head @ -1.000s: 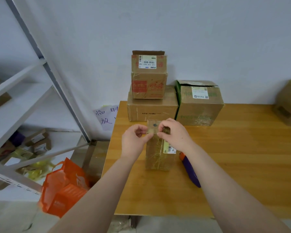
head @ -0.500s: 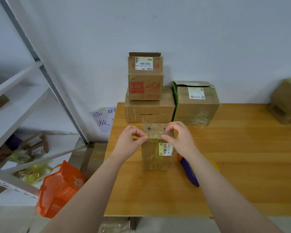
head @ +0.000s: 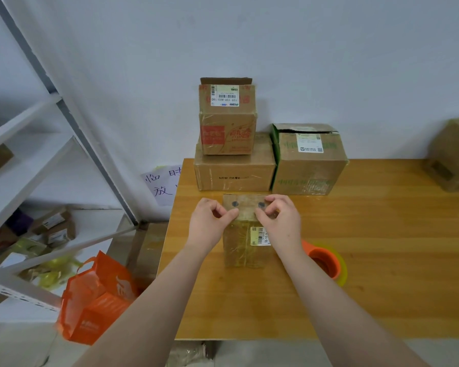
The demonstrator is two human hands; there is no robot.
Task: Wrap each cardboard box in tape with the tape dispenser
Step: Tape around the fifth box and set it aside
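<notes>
1. At the far left I saw a white metal shelving rack (head: 24,160) with small packages on its lower shelf. An orange bag (head: 96,300) sat on the floor below it.
2. A handwritten paper note (head: 162,184) hung on the wall just off the left end of the wooden table (head: 382,234).
3. The left hand (head: 210,223) had its fingers curled, thumb and forefinger pinching the left side of the small box's top front edge.
4. The small cardboard box (head: 243,245) stood upright on the table between the hands, near the left end. It had glossy tape on its front, a barcode label, and two dark dots on top.
5. The right hand (head: 281,221) pinched the right side of the same edge, its fingers curled in.
6. The tape dispenser (head: 325,260), with its orange core, lay on the table just right of the right wrist, touched by neither hand.
7. Behind the small box, a red-printed box (head: 227,120) sat on a flat box (head: 233,176), with a green-printed box (head: 308,162) beside them against the wall.
8. Another carton (head: 453,154) sat at the table's far right.
</notes>
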